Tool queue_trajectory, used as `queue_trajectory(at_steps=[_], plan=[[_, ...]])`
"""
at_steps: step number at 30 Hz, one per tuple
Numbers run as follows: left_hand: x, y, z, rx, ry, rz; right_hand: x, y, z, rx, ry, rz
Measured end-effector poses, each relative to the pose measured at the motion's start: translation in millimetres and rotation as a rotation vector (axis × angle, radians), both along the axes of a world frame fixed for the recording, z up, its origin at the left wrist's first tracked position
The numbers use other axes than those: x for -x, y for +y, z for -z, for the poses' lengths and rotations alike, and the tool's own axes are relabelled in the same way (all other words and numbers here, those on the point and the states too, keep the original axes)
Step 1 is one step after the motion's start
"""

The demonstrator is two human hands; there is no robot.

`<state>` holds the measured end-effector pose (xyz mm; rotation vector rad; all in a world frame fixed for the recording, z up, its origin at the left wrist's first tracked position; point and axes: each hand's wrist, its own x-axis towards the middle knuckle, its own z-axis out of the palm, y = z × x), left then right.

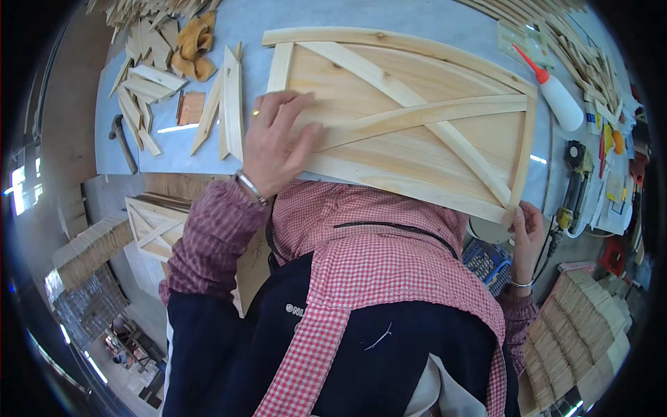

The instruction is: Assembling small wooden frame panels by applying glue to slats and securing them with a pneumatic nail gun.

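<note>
A rectangular wooden panel with a raised frame and crossed diagonal slats lies at the near edge of the blue-grey table. One slat runs from the far left to the near right corner. The other slat crosses it, its left end partly hidden by my left hand. That hand rests over the panel's left end, thumb and fingers apart. My right hand grips the panel's near right corner between thumb and fingers.
Loose wood offcuts, an orange-brown cloth and a hammer lie at left. Beyond the panel's right end are a white glue bottle with a red nozzle and a nail gun. Thin wood strips lie at far right.
</note>
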<state>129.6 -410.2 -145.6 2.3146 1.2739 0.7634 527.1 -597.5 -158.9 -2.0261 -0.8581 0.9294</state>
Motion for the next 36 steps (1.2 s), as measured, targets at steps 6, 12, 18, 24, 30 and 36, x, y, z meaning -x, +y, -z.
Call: queue_trajectory(at_steps=[6,12,18,24,30,36], plan=[[31.5,-33.0,15.8,-0.068,0.208,0.046,8.8,3.3,-11.2,0.039,-0.12,-0.027],[37.8,-34.5,32.6,-0.158,0.143,0.067,10.5,5.1,-8.5,0.041,-0.151,-0.034],[35.3,-36.4,30.0,-0.131,0.154,0.074,4.9,0.0,-3.5,0.027,-0.137,-0.016],[38.2,-41.2,29.4,-0.121,0.221,0.074,-15.6,12.2,-14.3,-0.052,-0.366,0.103],[32.4,-39.0,31.3,-0.128,0.24,0.094,-14.1,78.0,-21.3,-0.21,-0.592,-0.016],[30.5,-38.0,30.1,-0.1,0.281,0.099,-24.1,161.2,13.4,-0.084,-0.678,-0.06]])
